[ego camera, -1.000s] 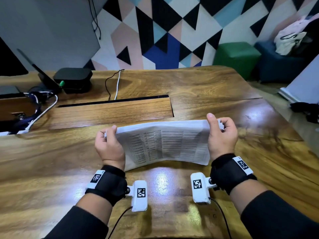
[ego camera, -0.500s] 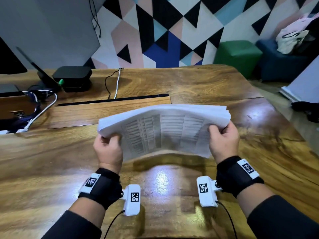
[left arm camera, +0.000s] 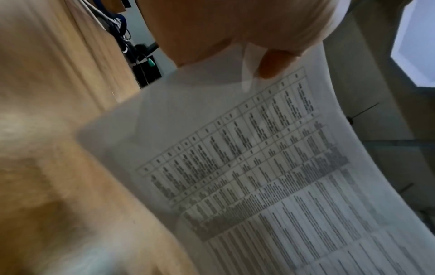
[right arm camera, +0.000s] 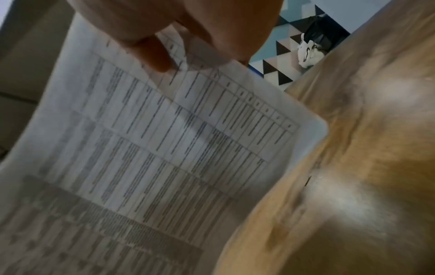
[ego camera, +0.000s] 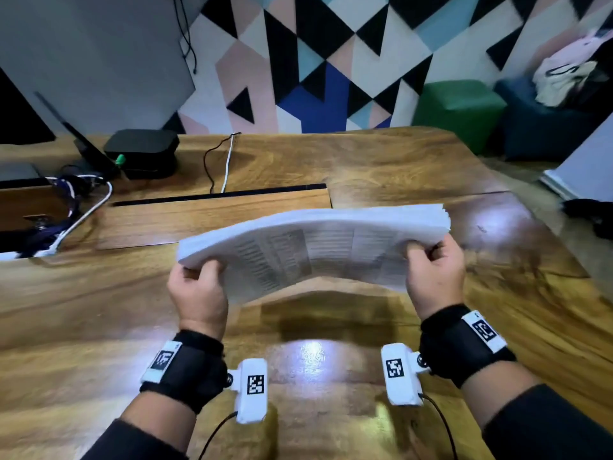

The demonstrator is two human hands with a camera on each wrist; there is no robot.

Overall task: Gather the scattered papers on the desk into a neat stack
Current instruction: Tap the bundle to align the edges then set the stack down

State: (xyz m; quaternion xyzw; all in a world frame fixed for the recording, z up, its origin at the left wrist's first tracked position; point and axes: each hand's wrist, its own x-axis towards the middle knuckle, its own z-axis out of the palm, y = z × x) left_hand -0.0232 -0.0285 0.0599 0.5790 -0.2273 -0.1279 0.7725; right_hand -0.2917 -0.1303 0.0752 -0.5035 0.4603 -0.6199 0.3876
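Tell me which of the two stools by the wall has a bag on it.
The dark blue stool, the farther right one, carries the bag; the green stool beside it is bare.

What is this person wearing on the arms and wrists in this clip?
Dark long sleeves. Each wrist carries a black strap with a white tag printed with a black square code. A white camera block, coded too, juts from each strap's inner side, trailing a thin black cable. Both hands are bare.

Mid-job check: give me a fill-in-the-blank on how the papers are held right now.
1. The paper stack is held by ____ hands.
2. The left hand grips the stack's ____ end.
3. The stack is ____ the wooden desk, not resting on it.
4. The sheet facing the right hand carries a printed ____.

Missing words: two; left; above; table
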